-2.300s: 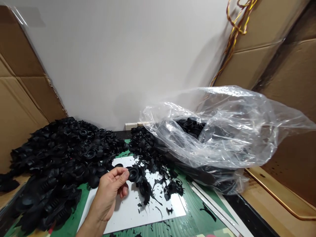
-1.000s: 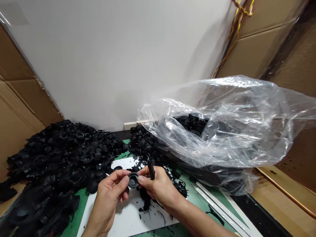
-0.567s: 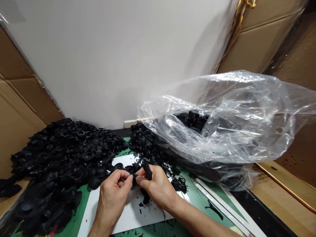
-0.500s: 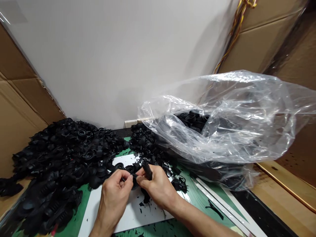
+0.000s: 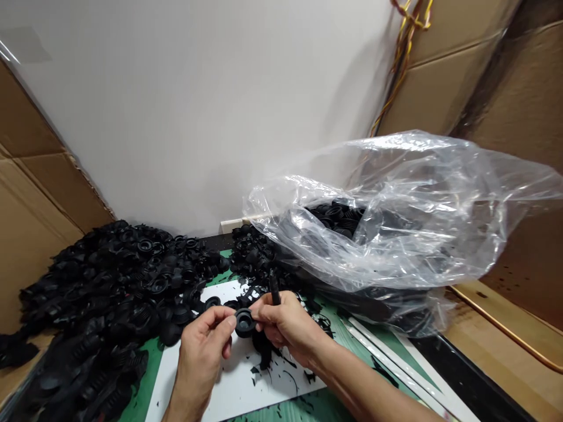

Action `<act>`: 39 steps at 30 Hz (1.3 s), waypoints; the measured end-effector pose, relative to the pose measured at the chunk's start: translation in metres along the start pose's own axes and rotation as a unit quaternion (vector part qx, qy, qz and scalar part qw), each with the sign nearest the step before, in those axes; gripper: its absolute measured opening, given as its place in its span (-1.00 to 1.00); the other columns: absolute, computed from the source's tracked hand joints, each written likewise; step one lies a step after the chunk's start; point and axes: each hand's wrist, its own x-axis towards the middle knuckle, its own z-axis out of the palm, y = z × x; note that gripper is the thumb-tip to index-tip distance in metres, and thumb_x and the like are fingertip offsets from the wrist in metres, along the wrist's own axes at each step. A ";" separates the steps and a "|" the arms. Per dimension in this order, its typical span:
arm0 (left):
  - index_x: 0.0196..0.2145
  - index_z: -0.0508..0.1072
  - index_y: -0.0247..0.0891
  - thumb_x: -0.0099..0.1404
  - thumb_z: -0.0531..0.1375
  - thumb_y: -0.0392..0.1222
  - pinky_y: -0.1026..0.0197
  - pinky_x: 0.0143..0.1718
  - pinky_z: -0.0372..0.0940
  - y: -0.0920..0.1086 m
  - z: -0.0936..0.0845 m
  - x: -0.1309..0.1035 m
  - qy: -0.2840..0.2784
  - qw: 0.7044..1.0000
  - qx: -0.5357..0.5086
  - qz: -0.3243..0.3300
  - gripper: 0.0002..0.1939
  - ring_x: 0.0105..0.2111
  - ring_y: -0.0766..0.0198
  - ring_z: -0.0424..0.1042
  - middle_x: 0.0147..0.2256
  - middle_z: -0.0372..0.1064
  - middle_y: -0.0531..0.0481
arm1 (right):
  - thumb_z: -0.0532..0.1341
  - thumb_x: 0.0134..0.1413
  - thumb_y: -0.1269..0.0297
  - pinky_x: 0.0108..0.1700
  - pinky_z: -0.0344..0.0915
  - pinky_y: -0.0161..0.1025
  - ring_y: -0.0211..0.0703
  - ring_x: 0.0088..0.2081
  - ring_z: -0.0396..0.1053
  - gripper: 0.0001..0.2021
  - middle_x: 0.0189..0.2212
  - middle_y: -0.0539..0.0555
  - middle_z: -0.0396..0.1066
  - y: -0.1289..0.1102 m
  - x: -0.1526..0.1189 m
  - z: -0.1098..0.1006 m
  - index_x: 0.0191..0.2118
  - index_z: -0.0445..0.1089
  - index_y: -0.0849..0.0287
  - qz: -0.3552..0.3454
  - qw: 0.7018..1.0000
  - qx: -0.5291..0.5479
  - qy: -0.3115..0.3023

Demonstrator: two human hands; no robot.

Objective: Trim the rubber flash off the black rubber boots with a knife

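Observation:
A round black rubber part [image 5: 244,323] is held up over the white board [image 5: 237,387], its ringed face showing. My left hand [image 5: 204,349] pinches its left edge between thumb and index finger. On its right side, my right hand [image 5: 285,322] touches the edge with its fingertips and also grips a dark pen-like tool [image 5: 274,287] that points up. What the tool's lower end touches is hidden by the fingers. Black scraps hang and lie below the part.
A large heap of black rubber parts [image 5: 105,293] covers the left side. At the right, a clear plastic bag [image 5: 417,252] holds more. White strips [image 5: 396,363] lie on the green surface [image 5: 303,407]. Cardboard [image 5: 39,193] stands at both sides.
The black part has come into plain view between my hands, its round face turned toward me. The tool in my right hand stands more upright, and the view has shifted slightly right.

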 end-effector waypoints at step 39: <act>-0.54 0.51 -0.29 -0.08 0.31 -0.03 0.38 -0.67 0.04 -0.001 -0.004 0.004 -0.008 1.000 -0.019 0.010 -0.75 -0.70 0.44 0.12 -0.70 0.24 0.13 | 0.24 -0.34 0.37 -0.71 -0.30 -0.38 -0.50 -0.80 -0.08 -0.90 -0.77 -0.11 0.23 0.003 0.002 -0.001 -0.56 0.31 0.24 -0.016 0.999 0.026 -0.018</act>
